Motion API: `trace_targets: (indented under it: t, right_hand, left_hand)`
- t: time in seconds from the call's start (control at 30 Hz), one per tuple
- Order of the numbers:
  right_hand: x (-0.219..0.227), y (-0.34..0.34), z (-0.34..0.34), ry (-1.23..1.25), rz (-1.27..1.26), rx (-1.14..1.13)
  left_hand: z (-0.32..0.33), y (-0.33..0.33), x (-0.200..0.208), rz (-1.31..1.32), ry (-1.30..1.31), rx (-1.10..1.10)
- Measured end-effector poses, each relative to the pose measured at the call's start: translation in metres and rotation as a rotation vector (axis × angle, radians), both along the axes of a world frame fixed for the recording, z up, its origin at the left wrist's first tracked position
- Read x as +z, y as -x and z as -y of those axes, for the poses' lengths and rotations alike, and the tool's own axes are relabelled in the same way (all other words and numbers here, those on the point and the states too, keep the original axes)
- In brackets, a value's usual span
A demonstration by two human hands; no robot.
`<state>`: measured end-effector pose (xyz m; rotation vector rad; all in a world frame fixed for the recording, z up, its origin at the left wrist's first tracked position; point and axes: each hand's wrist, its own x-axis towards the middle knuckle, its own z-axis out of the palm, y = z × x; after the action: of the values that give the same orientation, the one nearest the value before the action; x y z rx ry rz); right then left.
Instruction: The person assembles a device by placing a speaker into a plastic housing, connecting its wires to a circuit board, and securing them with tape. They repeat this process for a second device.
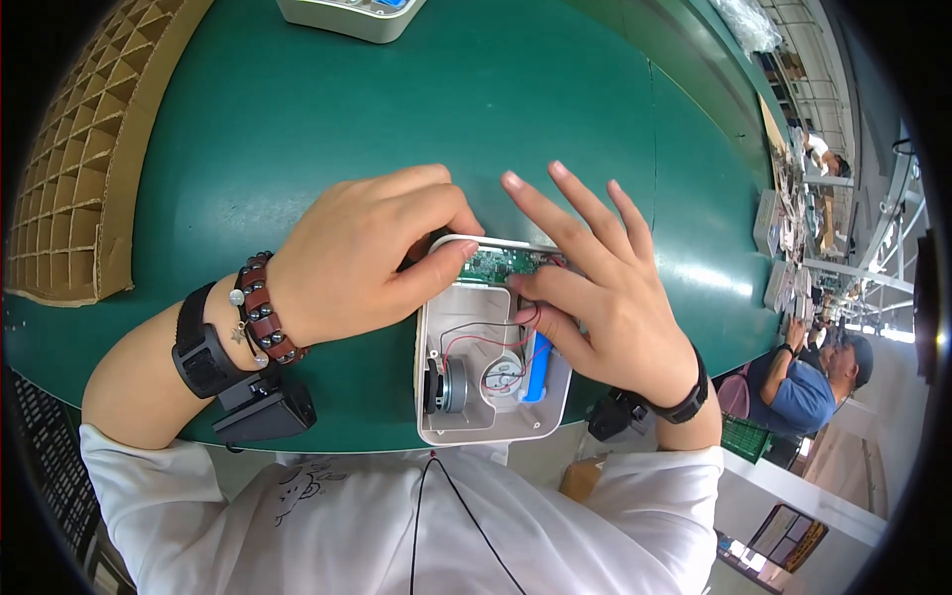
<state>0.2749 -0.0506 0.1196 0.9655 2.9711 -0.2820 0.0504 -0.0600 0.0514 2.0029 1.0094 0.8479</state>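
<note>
An open white plastic housing [493, 436] stands at the table's near edge in front of me. Inside it are a round speaker [454, 385], a round silvery part [503, 375], a blue battery-like block [538, 367] and thin red and black wires [476, 337]. Along its far side lies a green circuit board [491, 264]. My left hand [372, 253] grips the far left corner, thumb inside by the board and fingers behind the rim. At the board's right end, my right hand [605, 297] bends thumb and index finger around a thin wire; its other fingers spread upward.
A cardboard divider box [89, 159] stands at the far left on the green table [327, 109]. Part of another white housing [352, 22] shows at the far edge. Small black devices [268, 412] are strapped to both wrists. A co-worker [803, 387] sits off to the right.
</note>
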Motion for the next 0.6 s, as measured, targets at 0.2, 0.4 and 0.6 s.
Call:
trace_targets:
  t: [0.2,0.4,0.6]
  right_hand:
    - [-0.007,-0.012,0.009,0.062,-0.173,-0.09]
    - [-0.024,0.0,0.083,-0.026,-0.331,-0.008]
    - [-0.056,0.002,0.093,-0.378,-0.225,-0.024]
  left_hand:
    - [0.004,-0.001,-0.001,0.038,-0.039,0.05]
    - [0.001,0.002,0.002,0.019,-0.015,0.003]
    - [-0.016,0.017,-0.002,0.21,-0.115,0.312]
